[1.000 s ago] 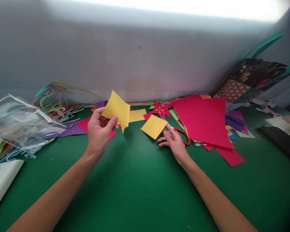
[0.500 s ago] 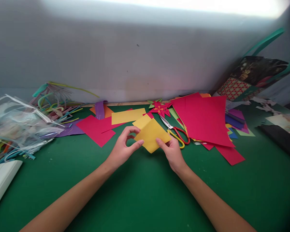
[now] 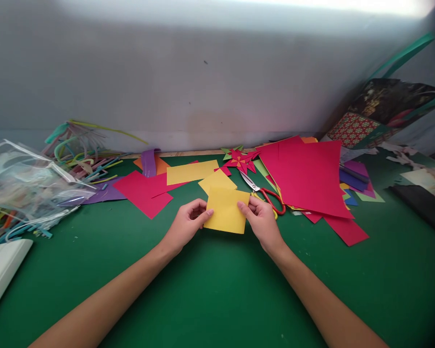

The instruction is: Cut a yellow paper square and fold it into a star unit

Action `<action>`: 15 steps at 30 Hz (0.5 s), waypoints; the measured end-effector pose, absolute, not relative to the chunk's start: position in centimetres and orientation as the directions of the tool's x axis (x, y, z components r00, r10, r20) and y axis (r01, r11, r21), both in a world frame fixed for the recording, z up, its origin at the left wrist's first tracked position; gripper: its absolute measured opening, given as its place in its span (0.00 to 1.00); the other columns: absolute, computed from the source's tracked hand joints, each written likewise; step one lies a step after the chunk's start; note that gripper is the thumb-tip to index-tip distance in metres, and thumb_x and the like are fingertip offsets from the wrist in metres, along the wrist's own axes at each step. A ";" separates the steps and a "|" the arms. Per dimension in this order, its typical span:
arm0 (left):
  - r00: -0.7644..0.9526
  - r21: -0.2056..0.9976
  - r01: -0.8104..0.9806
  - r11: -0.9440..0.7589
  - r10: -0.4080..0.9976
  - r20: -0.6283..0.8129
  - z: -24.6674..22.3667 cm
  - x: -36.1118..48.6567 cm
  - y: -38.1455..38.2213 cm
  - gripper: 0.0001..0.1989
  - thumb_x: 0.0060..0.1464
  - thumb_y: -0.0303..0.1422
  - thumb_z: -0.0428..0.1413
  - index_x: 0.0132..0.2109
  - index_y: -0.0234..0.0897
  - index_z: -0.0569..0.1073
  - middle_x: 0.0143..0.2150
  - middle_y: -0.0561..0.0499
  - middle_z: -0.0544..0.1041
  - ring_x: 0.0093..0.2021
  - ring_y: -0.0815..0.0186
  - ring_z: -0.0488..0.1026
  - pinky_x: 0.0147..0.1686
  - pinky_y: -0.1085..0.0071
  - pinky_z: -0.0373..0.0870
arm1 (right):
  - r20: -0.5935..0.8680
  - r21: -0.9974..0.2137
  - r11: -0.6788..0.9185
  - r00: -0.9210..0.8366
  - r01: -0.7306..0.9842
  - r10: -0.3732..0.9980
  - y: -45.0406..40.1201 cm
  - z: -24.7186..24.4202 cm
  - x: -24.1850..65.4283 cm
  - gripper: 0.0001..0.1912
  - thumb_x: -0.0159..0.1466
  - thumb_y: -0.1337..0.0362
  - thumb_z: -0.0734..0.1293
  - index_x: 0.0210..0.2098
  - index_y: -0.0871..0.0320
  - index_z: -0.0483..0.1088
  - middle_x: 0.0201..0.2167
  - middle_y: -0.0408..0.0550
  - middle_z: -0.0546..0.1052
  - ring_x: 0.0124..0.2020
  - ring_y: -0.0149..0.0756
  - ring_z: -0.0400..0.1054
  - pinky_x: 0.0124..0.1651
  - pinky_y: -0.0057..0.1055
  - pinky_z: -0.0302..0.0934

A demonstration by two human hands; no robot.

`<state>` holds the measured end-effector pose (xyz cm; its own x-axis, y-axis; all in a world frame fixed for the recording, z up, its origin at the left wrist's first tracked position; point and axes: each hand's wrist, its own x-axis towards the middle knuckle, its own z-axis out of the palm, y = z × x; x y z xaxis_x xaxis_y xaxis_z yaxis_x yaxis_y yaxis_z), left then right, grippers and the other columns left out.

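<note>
A square sheet of yellow paper [image 3: 225,212] is held up between both hands, its flat face toward me. My left hand [image 3: 189,221] pinches its left edge, thumb in front and fingers behind. At the right edge, my right hand [image 3: 263,222] grips it the same way. Just beyond lies a second yellow sheet [image 3: 217,179], partly covered by the held one. Scissors [image 3: 266,193] with red and yellow handles rest behind my right hand. A red, green and orange paper flower [image 3: 240,160] lies farther back.
Red paper [image 3: 143,193] and a yellow strip [image 3: 192,173] lie at the back left. A large red stack [image 3: 304,176] sits at the right. Clear plastic bags [image 3: 39,179] with colored strips fill the left side. A patterned bag [image 3: 355,128] stands far right on the green table [image 3: 210,295].
The held yellow square has turned from corner-down to roughly straight-edged. My left hand has closed onto its left edge, and the right hand has shifted slightly right.
</note>
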<state>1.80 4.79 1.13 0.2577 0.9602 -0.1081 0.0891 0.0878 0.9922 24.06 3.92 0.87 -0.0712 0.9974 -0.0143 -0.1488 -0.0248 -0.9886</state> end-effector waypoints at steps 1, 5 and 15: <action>0.273 0.992 0.086 0.090 0.956 -0.110 1.2 1.9 4.7 0.15 0.60 0.45 0.61 0.39 0.37 0.73 0.34 0.53 0.73 0.32 0.68 0.67 0.28 0.74 0.62 | -0.019 -0.988 -0.030 -0.078 -0.152 0.997 3.9 0.9 24.0 0.20 0.66 0.51 0.72 0.51 0.57 0.78 0.47 0.53 0.83 0.47 0.51 0.79 0.46 0.42 0.75; 0.285 0.992 0.093 0.088 0.952 -0.111 1.2 2.1 4.2 0.17 0.61 0.46 0.60 0.35 0.36 0.71 0.32 0.54 0.71 0.31 0.69 0.66 0.27 0.74 0.60 | -0.036 -0.989 -0.050 -0.103 -0.143 0.994 3.7 0.9 24.0 0.20 0.66 0.50 0.72 0.51 0.57 0.78 0.47 0.53 0.84 0.45 0.51 0.80 0.44 0.41 0.75; 0.223 0.996 0.088 0.017 0.974 -0.036 2.0 2.1 4.2 0.13 0.63 0.44 0.57 0.41 0.38 0.75 0.35 0.53 0.73 0.31 0.68 0.66 0.28 0.74 0.61 | -0.078 -0.985 -0.097 -0.131 -0.143 0.988 3.5 0.9 23.9 0.20 0.65 0.49 0.73 0.48 0.57 0.79 0.43 0.53 0.84 0.42 0.50 0.80 0.43 0.41 0.75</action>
